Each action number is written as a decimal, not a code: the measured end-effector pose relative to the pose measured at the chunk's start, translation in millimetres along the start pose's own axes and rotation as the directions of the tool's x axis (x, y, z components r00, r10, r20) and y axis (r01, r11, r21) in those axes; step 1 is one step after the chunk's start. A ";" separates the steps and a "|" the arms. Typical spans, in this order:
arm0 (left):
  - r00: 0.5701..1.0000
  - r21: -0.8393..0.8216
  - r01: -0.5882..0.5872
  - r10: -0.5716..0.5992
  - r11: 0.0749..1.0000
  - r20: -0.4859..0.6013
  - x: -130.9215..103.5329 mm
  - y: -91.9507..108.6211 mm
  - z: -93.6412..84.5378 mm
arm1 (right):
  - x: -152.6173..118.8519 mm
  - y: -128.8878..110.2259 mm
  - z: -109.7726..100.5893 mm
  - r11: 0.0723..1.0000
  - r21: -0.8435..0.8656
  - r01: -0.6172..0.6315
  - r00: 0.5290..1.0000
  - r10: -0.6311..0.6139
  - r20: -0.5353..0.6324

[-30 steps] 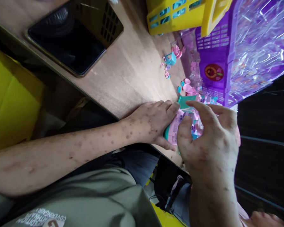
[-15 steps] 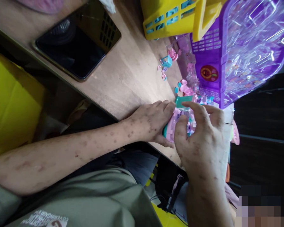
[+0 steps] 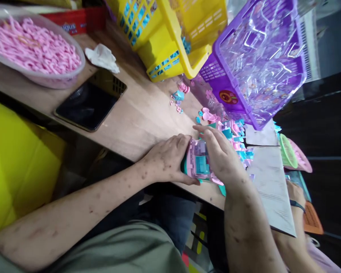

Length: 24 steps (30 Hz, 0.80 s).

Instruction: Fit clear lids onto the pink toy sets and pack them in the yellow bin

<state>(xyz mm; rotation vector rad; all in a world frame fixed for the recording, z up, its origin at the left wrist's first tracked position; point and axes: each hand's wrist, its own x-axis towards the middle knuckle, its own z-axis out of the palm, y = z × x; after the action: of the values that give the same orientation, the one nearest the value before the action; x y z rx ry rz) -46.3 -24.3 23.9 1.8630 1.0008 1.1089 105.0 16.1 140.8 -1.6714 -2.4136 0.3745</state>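
At the table's front edge sits a small pink and teal plastic toy case (image 3: 201,165) with a clear cover, through which teal and purple pieces show. My left hand (image 3: 170,157) is closed round its left side, thumb at the near end and fingers at the far end. Against its right side rests my right hand (image 3: 223,151), with the fingers stretched out and the palm hiding part of the case. Just beyond the right hand lies a cluster of pink, teal and purple toy parts (image 3: 237,132).
A phone (image 3: 88,100) and a bowl of pink hook-shaped pieces (image 3: 69,81) lie left. A yellow basket (image 3: 156,70) and a purple basket (image 3: 216,81) with clear plastic pieces stand behind. Tiny toy parts (image 3: 178,96) lie before them. Another person's wristbanded arm (image 3: 297,227) is at right.
My right hand's fingers have gone from curled over the case to stretched out along its right side, uncovering more of the clear top. The view has shifted, showing the bowl and the other person's arm.
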 end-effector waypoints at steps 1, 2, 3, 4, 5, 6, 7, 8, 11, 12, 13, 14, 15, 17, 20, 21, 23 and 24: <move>1.000 -0.011 -0.005 0.005 1.000 -0.005 -0.4 -0.4 0.4 | -0.6 2.6 2.4 0.999 0.033 -0.009 1.000 0.010 -0.015; 1.000 -0.021 -0.008 0.008 1.000 -0.010 -0.9 -0.7 0.7 | -1.3 3.8 3.2 0.998 0.053 -0.016 1.000 0.017 -0.017; 1.000 -0.032 -0.009 0.009 0.999 -0.013 -1.3 -0.9 1.1 | -1.7 4.0 2.7 0.997 0.068 -0.027 1.000 0.028 -0.008; 1.000 -0.044 -0.008 0.007 0.999 -0.017 -1.7 -1.0 1.5 | -1.7 4.0 1.4 0.995 0.085 -0.044 0.999 0.043 0.008; 1.000 -0.054 -0.007 0.006 0.999 -0.023 -1.8 -0.9 2.0 | -1.1 4.3 0.0 0.992 0.107 -0.064 0.998 0.062 0.021; 1.000 -0.062 -0.010 0.009 0.998 -0.027 -1.8 -0.8 2.6 | 0.2 5.6 -0.9 0.988 0.134 -0.082 0.997 0.080 0.025; 0.999 -0.068 -0.019 0.017 0.997 -0.033 -1.4 -0.6 3.1 | 1.9 7.8 -0.9 0.981 0.169 -0.097 0.995 0.095 0.024; 0.999 -0.072 -0.032 0.029 0.997 -0.038 -1.0 -0.3 3.5 | 4.0 10.7 0.6 0.968 0.223 -0.111 0.994 0.109 0.022; 0.997 -0.085 -0.054 0.049 0.995 -0.051 -1.7 -0.7 -1.2 | 9.2 16.1 13.5 0.867 0.472 -0.156 0.985 0.170 0.015; 0.998 -0.088 -0.044 0.040 0.995 -0.051 -3.8 -1.7 -6.5 | 9.0 14.1 18.9 0.822 0.546 -0.159 0.981 0.192 -0.004; 0.999 -0.082 -0.025 0.020 0.996 -0.050 -7.1 -3.4 -14.8 | 7.3 9.6 23.7 0.787 0.600 -0.143 0.977 0.211 -0.043; 0.999 -0.062 0.005 -0.007 0.998 -0.044 -11.4 -6.0 -26.2 | 3.9 3.2 26.9 0.764 0.636 -0.111 0.971 0.221 -0.095; 0.999 -0.028 0.038 -0.039 0.999 -0.031 -16.0 -9.5 -40.8 | -1.0 -4.2 28.2 0.763 0.644 -0.058 0.966 0.206 -0.157; 0.994 0.093 0.108 -0.107 0.990 -0.008 -23.3 -17.5 -76.3 | -15.0 -16.1 24.4 0.804 0.587 0.095 0.953 0.096 -0.286; 0.989 0.332 0.114 -0.076 0.936 -0.124 -24.8 -23.2 -124.4 | -44.7 -8.2 12.0 0.910 0.348 0.225 0.892 -0.049 -0.450; 0.983 0.413 0.088 -0.012 0.906 -0.182 -23.4 -21.8 -133.8 | -55.9 2.5 9.8 0.946 0.263 0.189 0.863 -0.032 -0.505; 0.966 0.567 -0.003 0.149 0.824 -0.212 -19.2 -15.4 -141.1 | -76.3 30.8 12.4 0.986 0.165 0.027 0.801 0.078 -0.593; 0.961 0.634 -0.054 0.212 0.771 -0.177 -16.7 -11.7 -140.8 | -84.3 45.1 17.3 0.988 0.144 -0.059 0.779 0.136 -0.613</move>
<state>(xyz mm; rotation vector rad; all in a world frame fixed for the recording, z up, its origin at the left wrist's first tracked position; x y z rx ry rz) -183.2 -6.3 58.3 2.3944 1.5423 1.1974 169.8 -49.5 110.0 -1.5518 -1.7838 -0.0357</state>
